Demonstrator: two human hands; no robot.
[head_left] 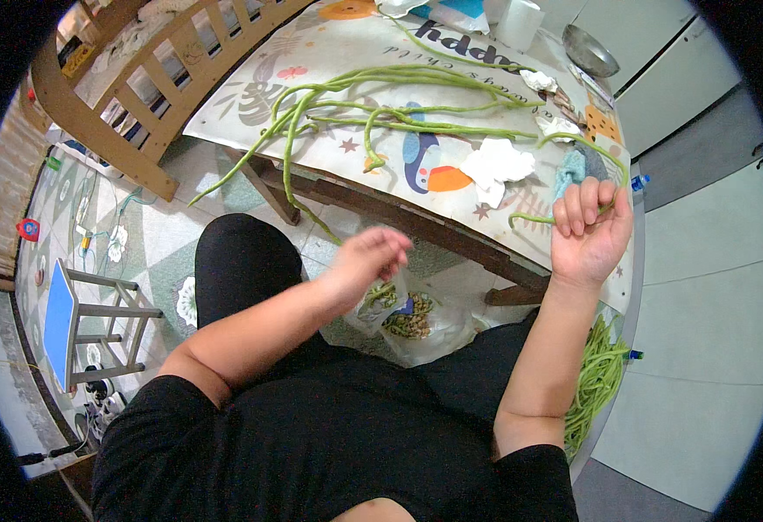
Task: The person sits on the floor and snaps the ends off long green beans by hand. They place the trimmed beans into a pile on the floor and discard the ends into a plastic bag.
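My right hand [588, 233] is raised at the table's right side, its fingers curled around a green long bean [609, 153]. One end of that bean sticks out to the left of the fingers, and the rest arches up behind them. My left hand [371, 263] hangs off the table's near edge with its fingers bent, blurred by motion; whether it holds anything is unclear. Just below it, on the floor between my legs, is a clear plastic bag [438, 335] with bean scraps inside. Several more long beans [346, 83] lie across the table, some drooping over its edge.
The table has a printed cover [251, 83]. Crumpled white tissues [496, 165], a blue-grey cloth [573, 167] and a metal bowl [590, 52] rest on it. A heap of cut green beans [597, 378] sits by my right elbow. A blue-topped stool [61, 326] stands left.
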